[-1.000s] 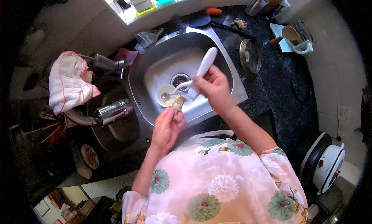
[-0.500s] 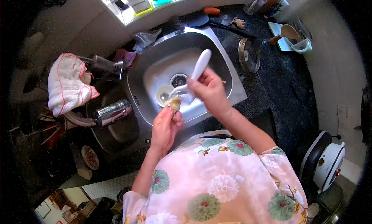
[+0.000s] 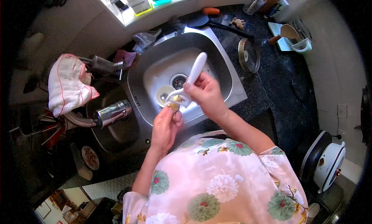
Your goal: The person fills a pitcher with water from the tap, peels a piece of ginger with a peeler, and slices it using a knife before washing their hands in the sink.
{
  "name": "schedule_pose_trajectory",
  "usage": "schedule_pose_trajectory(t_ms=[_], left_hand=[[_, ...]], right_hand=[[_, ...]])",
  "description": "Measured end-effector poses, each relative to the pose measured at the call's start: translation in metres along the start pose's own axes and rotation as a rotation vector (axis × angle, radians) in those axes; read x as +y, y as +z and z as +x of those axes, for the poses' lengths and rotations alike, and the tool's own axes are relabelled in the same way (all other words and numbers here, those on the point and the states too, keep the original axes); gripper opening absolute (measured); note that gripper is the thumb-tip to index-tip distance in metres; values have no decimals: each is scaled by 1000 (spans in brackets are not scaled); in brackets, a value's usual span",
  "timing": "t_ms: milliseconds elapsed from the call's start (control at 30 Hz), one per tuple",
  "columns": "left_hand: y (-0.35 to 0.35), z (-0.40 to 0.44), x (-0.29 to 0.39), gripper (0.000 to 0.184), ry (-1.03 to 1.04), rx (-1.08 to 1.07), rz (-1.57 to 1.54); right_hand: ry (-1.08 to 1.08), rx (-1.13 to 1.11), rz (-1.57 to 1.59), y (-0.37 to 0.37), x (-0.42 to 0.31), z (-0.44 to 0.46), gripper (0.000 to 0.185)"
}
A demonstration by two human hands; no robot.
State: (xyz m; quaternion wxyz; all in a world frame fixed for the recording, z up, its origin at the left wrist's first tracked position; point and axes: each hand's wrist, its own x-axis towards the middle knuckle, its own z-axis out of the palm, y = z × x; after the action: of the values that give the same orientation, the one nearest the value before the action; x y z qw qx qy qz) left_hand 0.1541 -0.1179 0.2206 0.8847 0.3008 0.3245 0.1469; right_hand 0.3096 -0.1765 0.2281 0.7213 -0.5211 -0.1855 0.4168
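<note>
Over the near edge of the steel sink, my left hand pinches a knobbly yellowish piece, which looks like ginger. My right hand is closed round a white peeler, its handle pointing up and away. The peeler's head lies against the upper part of the ginger piece and partly covers it. Behind them in the sink, a small white bowl stands beside the drain.
A chrome cylinder and a cloth over the tap are at the left. Along the back lie a carrot, a ginger root and a black utensil. A round glass lid lies right of the sink.
The peeler in my right hand has moved left and toward me, and its head is now on the ginger piece. My left hand has stayed nearly still.
</note>
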Motion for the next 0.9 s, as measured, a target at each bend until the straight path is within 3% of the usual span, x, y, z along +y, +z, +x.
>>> schedule_pose_trajectory(t_ms=[133,200,400,500,633,733,800,900], left_hand=[[-2,-7,1,20,12,-25,15],[-2,-10,5,26,-2,-32,-20],[3,-2,3,19,-12,8,-18],[5,-1,1,18,39,-7,55],[-5,3,-12,17,2,-16,-28],[-7,-2,-15,19,-16,19,-171],[-12,-6,-4,24,32,-37,-162],[-12,-3,-2,25,6,-25,-137]], right_hand=[[-1,79,-57,-22,19,17,19],[80,217,68,-37,24,27,14],[50,47,74,-9,-1,8,13],[-40,83,111,4,9,4,13],[136,68,120,-11,22,9,14],[6,142,-58,-36,36,16,14],[26,240,31,-61,37,25,16],[31,154,22,-52,16,21,17]])
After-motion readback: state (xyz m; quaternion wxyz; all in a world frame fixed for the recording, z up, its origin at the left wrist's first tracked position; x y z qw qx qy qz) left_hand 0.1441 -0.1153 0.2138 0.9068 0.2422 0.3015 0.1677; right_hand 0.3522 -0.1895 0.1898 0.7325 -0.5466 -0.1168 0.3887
